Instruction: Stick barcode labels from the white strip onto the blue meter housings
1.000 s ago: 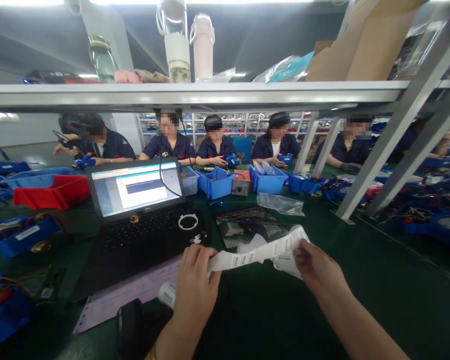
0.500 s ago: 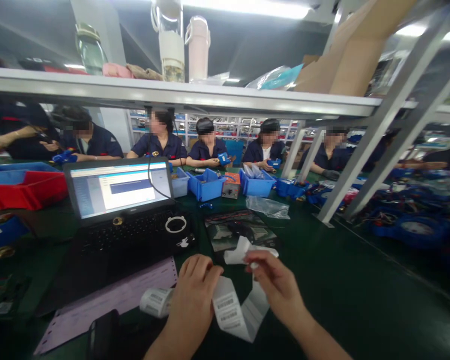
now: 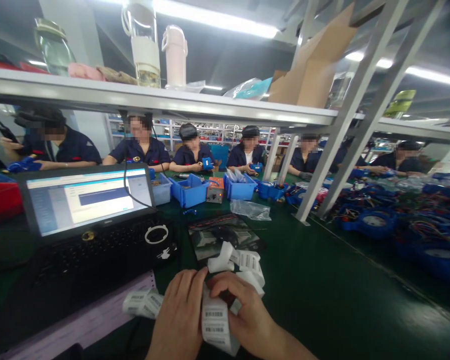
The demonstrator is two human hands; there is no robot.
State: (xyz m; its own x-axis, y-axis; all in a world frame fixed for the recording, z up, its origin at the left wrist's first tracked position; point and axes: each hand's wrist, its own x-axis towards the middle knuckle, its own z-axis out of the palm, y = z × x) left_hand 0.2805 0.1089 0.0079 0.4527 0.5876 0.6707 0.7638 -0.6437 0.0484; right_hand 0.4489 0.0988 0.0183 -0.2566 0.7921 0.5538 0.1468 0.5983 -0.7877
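A white strip of barcode labels (image 3: 214,322) runs between my two hands over the green table. My left hand (image 3: 180,311) is closed around the strip, its fingers pressed together; a length of labels (image 3: 137,301) sticks out on its left side. My right hand (image 3: 247,312) bends its fingers and thumb round the strip from the right, close against my left hand. More of the curled label strip (image 3: 249,262) lies beyond the right hand, partly over the mouse pad (image 3: 225,232). The fingertips' exact hold is partly hidden.
An open laptop (image 3: 93,200) stands at left with a white ring (image 3: 156,234) on it, a pink printed sheet (image 3: 97,320) in front. Blue bins (image 3: 189,192) and an orange box (image 3: 215,191) stand behind. A slanted metal post (image 3: 345,120) and blue parts (image 3: 371,220) are at right. Several co-workers sit opposite.
My right hand has come left and down, close to my left hand, and the strip between them is drawn together. The view has turned right, so the surroundings appear further left.
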